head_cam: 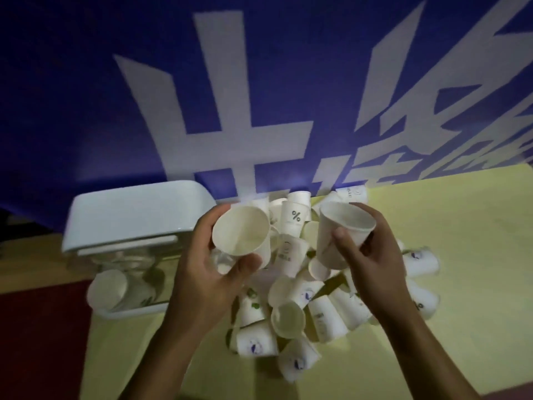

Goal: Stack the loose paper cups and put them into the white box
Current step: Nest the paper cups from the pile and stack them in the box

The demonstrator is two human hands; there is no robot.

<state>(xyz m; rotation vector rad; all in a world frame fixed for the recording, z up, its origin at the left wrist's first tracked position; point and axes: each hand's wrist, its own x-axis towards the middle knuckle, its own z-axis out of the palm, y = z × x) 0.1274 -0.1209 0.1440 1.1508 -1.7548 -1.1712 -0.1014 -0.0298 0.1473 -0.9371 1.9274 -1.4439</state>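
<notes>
Left hand point(207, 272) grips 1 cup point(240, 235), right hand point(366, 255) a 2nd cup point(343, 226), unnested; loose pile point(302, 313) beneath them waits (white box point(129, 217) holds few)

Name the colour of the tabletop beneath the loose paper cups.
The tabletop is pale yellow, which shows best in the head view.

1. The banner point(259, 82) lettering runs off the frame at 3 o'clock.
2. The left hand point(207, 269) hides the white box's point(135, 212) 3 o'clock side.
3. Prints on the piled cups point(256, 342) blur beyond reading.
</notes>
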